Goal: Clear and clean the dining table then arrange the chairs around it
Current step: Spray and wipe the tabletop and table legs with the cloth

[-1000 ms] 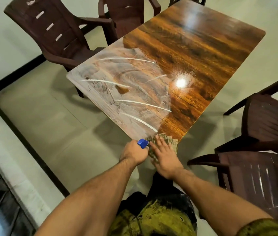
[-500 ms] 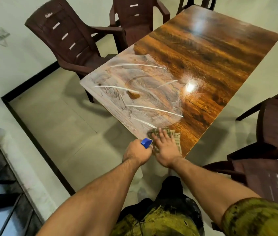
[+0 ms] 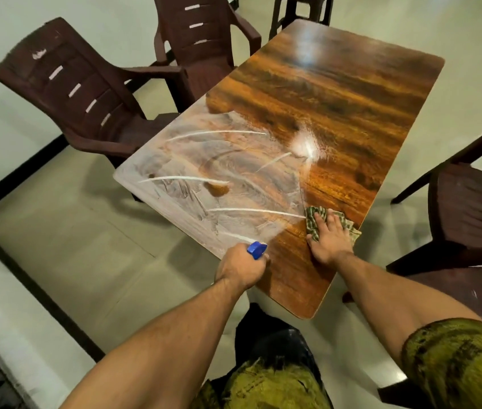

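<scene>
A glossy wooden dining table fills the middle of the view, its near-left part smeared with whitish cleaner streaks. My right hand lies flat, fingers spread, on a green checked cloth near the table's right edge. My left hand grips a spray bottle with a blue nozzle at the table's near-left edge; the bottle's body is hidden by the hand.
Two dark brown plastic chairs stand along the table's left side, a stool at the far end. Two more brown chairs stand at the right. A black floor border runs at the left.
My right hand has slid the cloth forward and to the right over the table, away from the near corner. My left hand with the bottle stays at the near-left edge.
</scene>
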